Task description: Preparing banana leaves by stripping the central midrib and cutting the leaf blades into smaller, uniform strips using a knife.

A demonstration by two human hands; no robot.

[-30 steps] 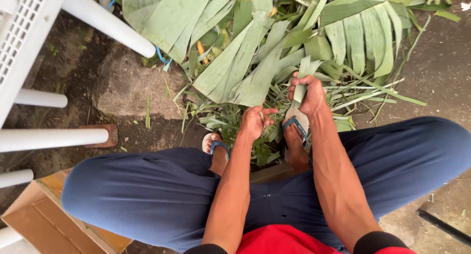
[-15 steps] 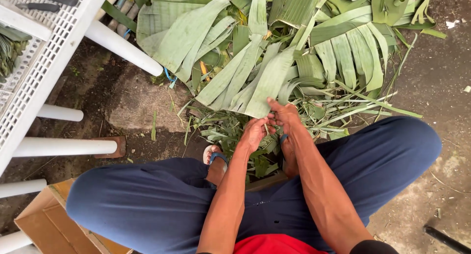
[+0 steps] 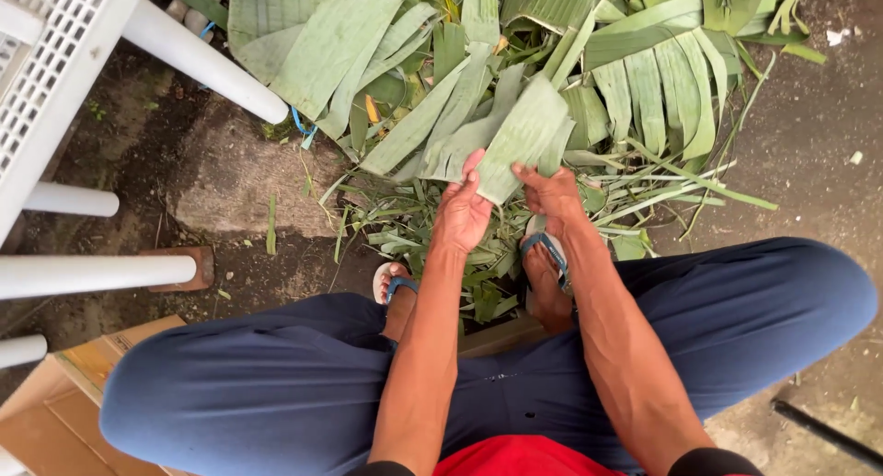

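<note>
A broad pale-green banana leaf piece is gripped at its near end by both hands. My left hand clasps its lower left edge, and my right hand pinches its lower right corner. The leaf points away from me over a big heap of banana leaves. Below the hands, thin green leaf trimmings lie scattered on the ground between my feet in blue-strapped sandals. My knees in dark blue trousers spread to both sides.
A white plastic table with round legs stands at the left. A cardboard box sits at the lower left beside my knee. A dark rod lies at the lower right on bare dirt ground.
Both hands have moved up off the trimmings and taken hold of a broad leaf piece from the heap. The camera has tilted slightly, showing more of the heap.
</note>
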